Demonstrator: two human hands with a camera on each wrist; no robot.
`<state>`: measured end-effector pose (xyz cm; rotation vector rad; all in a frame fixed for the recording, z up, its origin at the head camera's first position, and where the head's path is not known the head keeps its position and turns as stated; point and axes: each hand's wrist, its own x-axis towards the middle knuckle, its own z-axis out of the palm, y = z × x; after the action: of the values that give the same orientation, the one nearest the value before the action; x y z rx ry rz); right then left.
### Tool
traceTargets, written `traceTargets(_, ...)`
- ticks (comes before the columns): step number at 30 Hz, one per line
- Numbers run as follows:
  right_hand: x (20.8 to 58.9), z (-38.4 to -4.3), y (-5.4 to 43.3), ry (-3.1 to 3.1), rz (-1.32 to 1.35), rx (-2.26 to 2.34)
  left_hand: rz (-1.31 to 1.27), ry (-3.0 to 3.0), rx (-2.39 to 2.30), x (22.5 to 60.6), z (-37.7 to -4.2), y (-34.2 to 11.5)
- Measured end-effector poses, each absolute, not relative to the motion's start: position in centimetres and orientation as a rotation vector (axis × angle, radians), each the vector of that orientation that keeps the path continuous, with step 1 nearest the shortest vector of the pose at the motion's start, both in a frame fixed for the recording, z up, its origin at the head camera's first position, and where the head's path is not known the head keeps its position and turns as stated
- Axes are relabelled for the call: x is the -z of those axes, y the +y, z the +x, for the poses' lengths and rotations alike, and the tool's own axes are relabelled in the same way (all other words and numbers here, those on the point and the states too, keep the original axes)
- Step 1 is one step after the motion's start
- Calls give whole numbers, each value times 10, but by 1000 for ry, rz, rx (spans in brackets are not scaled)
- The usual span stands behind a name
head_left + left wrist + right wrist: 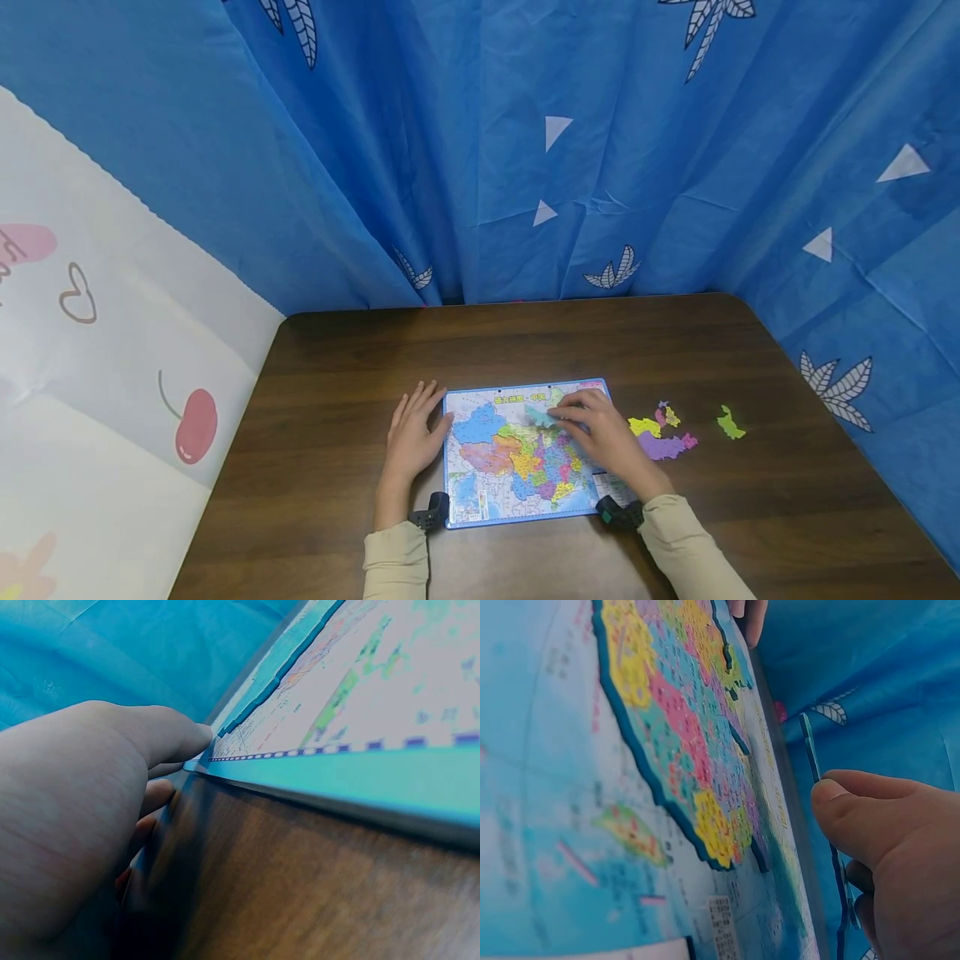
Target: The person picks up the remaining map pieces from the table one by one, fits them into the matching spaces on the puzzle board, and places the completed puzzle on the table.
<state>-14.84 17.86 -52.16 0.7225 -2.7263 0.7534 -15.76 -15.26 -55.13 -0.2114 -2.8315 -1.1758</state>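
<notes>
A map puzzle board (pixel 540 510) with a blue rim lies on the table, many coloured pieces fitted in its middle. My right hand (pixel 600 429) pinches a pale teal puzzle piece (pixel 538 415) over the board's upper part. In the right wrist view, that piece (pixel 810 746) appears edge-on between thumb and fingers, raised off the board. My left hand (pixel 414 433) lies along the board's left side, fingers extended. The left wrist view shows the left thumb (pixel 176 735) at the board's corner; the other fingers are partly hidden beneath it.
To the right of the board lie loose puzzle pieces: a yellow one (pixel 643 427), a purple one (pixel 660 447), a pink one (pixel 689 441) and small ones nearby. A green piece (pixel 729 423) sits farther right. Blue curtain (pixel 510 167) hangs behind the brown table (pixel 360 350).
</notes>
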Motion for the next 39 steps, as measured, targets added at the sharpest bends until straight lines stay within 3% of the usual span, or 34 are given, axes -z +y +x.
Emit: traceTargets(39, 533, -149, 164, -2737, 838, -715, -211, -2828, 1191, 552, -158, -153)
